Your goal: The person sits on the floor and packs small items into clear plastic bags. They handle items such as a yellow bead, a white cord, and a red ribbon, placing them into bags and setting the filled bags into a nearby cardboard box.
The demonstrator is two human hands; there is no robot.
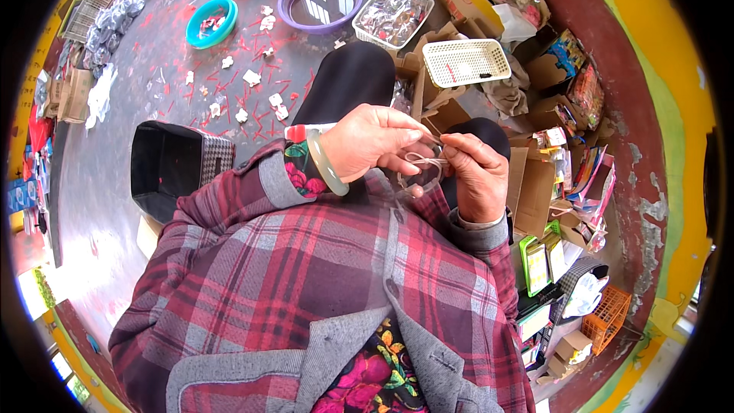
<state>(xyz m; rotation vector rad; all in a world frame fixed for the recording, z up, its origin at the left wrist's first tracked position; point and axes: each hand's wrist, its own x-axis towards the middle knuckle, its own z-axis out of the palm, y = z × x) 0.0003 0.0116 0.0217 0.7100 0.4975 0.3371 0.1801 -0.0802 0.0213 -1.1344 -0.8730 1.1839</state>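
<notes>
Above my lap, both hands come together with their fingertips pinched almost against each other. My left hand [373,141], with a pale bangle [326,164] round its wrist, is closed on a thin cord. My right hand [478,176] pinches the same thin cord [425,159] from the other side. Pale loops of it hang between the hands. Below the loops, a clear or greyish ring-like strand shows near my left fingertips; I cannot make out what it is. The exact pinch point is partly hidden by the fingers.
Ahead on the floor stand a purple basin [320,30] of water, a teal basin [212,40] and a white basket [393,15] of small wrapped items. White and red scraps litter the floor. A dark bin [172,168] stands left; a white basket [466,86] and cardboard boxes [527,191] crowd the right.
</notes>
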